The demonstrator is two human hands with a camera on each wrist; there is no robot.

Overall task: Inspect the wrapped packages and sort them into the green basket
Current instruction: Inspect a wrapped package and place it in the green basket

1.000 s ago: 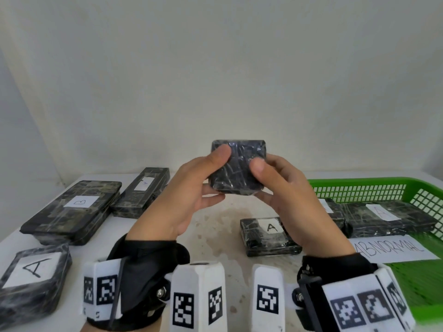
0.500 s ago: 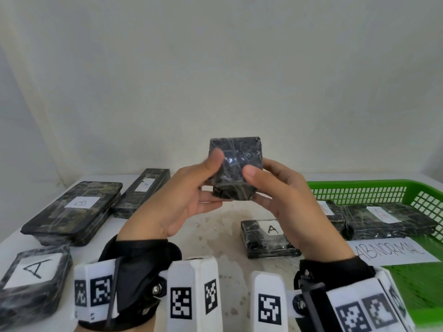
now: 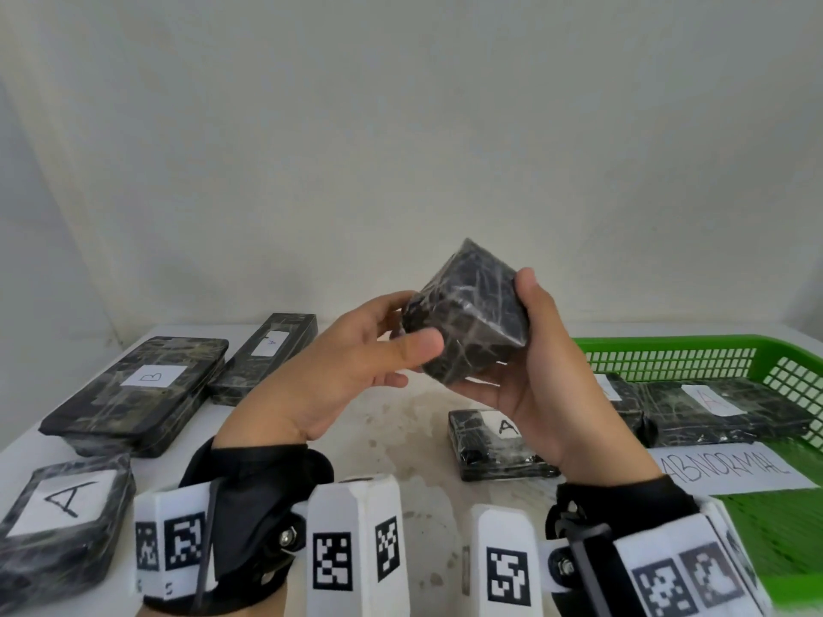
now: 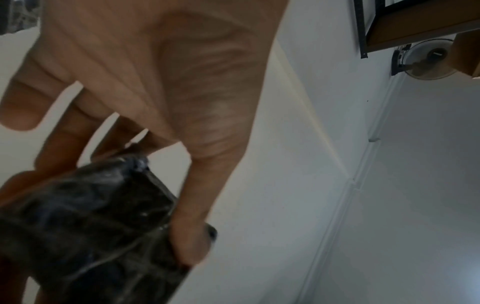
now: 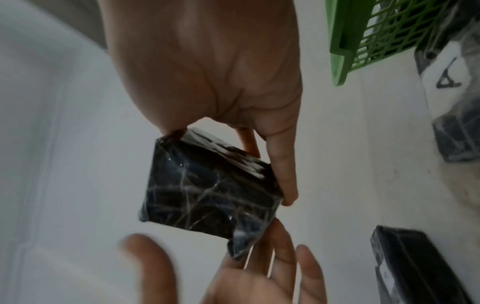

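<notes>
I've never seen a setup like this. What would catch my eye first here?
Most striking is the small black wrapped package held up in mid-air, tilted corner-up, gripped between the left hand and the right hand. Next comes the bright green basket at the right, holding wrapped packages and a paper sign reading ABNORMAL.

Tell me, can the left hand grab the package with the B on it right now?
Probably not yet: the left hand is busy holding the small wrapped package together with the right hand. Nothing blocks the B package otherwise.
</notes>
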